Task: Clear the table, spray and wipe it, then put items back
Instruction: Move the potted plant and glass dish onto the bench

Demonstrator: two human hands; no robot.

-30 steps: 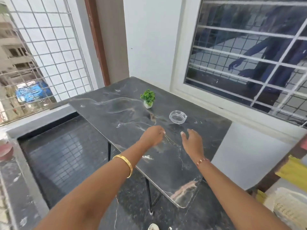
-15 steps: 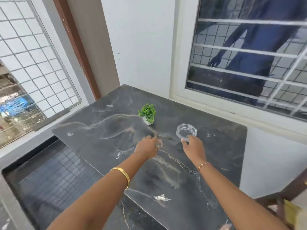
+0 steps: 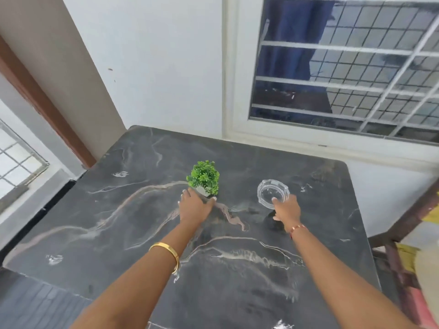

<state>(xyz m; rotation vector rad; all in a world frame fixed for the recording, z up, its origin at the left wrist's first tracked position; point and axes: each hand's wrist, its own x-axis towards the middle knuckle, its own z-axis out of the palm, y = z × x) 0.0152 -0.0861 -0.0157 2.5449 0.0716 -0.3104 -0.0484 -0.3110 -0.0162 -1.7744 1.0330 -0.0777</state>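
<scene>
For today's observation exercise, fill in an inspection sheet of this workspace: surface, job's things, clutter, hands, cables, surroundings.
Surface: dark marble table, pale veins, a few white specks.
Job's things: small potted plant upright; clear glass ashtray tilted, to its right.
Clutter: nothing seen.
Hands: left hand has its grip around the plant's white pot; right hand holds the ashtray's near rim.
Cables: nothing seen.
Surroundings: white wall, barred window behind; wooden furniture at right.

Plant [image 3: 204, 177] left of ashtray [image 3: 273, 193], both on table [image 3: 142, 233], near window [image 3: 344, 67].
</scene>
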